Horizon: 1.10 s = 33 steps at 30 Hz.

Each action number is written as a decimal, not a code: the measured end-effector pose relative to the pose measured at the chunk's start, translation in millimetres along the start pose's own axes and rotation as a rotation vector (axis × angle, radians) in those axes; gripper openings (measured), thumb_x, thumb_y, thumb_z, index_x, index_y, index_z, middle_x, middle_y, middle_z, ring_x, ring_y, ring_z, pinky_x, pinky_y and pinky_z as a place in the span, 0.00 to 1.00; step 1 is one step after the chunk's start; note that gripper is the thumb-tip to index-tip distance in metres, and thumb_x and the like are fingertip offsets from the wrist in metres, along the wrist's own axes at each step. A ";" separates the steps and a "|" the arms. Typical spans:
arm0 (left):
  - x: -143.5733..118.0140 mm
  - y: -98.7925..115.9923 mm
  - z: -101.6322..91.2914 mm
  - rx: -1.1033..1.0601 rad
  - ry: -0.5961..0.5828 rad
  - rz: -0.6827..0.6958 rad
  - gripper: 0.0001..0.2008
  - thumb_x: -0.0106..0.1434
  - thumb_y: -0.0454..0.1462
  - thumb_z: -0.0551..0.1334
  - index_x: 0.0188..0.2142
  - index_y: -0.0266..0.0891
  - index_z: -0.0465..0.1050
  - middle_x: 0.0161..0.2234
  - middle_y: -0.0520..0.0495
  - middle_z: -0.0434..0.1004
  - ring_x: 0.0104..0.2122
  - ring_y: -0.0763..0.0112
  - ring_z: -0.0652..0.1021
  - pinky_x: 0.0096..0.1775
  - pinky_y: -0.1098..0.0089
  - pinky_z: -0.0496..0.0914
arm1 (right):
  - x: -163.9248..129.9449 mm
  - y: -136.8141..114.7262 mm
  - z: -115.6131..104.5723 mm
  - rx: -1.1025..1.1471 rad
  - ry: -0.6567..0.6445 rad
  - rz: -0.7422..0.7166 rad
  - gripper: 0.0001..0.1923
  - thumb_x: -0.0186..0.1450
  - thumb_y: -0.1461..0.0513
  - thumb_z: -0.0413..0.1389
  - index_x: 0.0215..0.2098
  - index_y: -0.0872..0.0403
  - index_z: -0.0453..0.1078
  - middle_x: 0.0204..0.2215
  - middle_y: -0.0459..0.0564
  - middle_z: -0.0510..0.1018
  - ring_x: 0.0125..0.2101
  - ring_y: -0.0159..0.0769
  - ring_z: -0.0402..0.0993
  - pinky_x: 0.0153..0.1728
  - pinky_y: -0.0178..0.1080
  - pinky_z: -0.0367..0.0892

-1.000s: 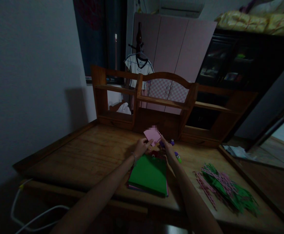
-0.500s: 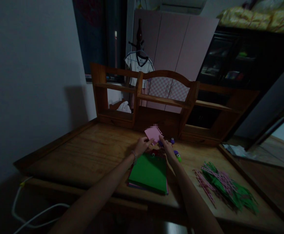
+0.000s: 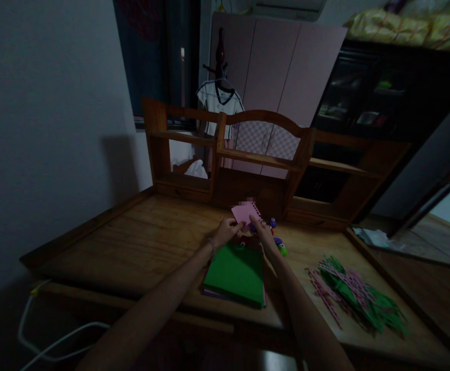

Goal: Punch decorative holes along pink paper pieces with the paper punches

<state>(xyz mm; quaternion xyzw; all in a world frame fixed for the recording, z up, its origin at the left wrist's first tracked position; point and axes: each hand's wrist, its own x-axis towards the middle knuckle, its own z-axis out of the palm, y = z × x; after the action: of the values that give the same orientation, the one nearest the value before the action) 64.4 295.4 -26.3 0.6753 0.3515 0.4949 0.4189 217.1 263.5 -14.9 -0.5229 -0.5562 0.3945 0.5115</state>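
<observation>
A pink sheet (image 3: 242,213) with a row of holes along its right edge is held up over the desk; I cannot tell whether it is paper or felt. My left hand (image 3: 225,231) pinches its lower left corner. At the lower right edge, the fingers of my right hand (image 3: 262,235) close on the same sheet. Just below my hands lies a stack of coloured sheets with a green sheet (image 3: 235,275) on top. Small bright pieces with eye shapes, such as a green one (image 3: 282,250), sit around my right hand, which partly covers them.
On the right of the wooden desk (image 3: 151,242) lies a loose pile of green and pink strips (image 3: 358,293). A wooden shelf unit (image 3: 263,159) stands along the desk's back edge. A white cable (image 3: 61,348) hangs at the front left.
Both hands and the pink sheet have shifted very slightly to the right. The sheet is still gripped by both hands, and the other things on the desk lie as before.
</observation>
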 end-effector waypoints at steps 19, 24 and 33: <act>-3.8 -3.3 -0.1 0.049 0.039 0.092 0.14 0.61 0.44 0.55 0.35 0.35 0.71 0.27 0.49 0.72 0.23 0.74 0.71 0.23 0.76 0.65 | -9.1 -8.0 8.3 -0.298 0.065 -0.302 0.24 0.56 0.43 0.54 0.25 0.56 0.69 0.22 0.45 0.70 0.24 0.32 0.64 0.26 0.33 0.56; -5.2 2.9 -0.1 0.101 0.083 0.124 0.15 0.62 0.45 0.55 0.35 0.35 0.71 0.28 0.49 0.71 0.23 0.75 0.70 0.24 0.76 0.65 | -9.1 -10.1 7.3 -0.260 0.097 -0.280 0.24 0.55 0.42 0.54 0.22 0.55 0.65 0.19 0.43 0.65 0.22 0.30 0.60 0.24 0.33 0.54; -4.1 6.0 -1.3 0.208 0.122 0.224 0.13 0.63 0.42 0.55 0.34 0.36 0.72 0.33 0.46 0.72 0.33 0.71 0.72 0.37 0.73 0.67 | -12.5 -13.1 10.8 -0.244 0.021 -0.240 0.25 0.54 0.42 0.55 0.21 0.55 0.65 0.18 0.43 0.65 0.22 0.30 0.59 0.22 0.32 0.53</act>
<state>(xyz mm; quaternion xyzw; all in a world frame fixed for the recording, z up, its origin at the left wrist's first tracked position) 62.4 289.6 -22.1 0.7187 0.3482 0.5395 0.2666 203.3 250.4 -5.8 -0.5151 -0.6528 0.2548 0.4935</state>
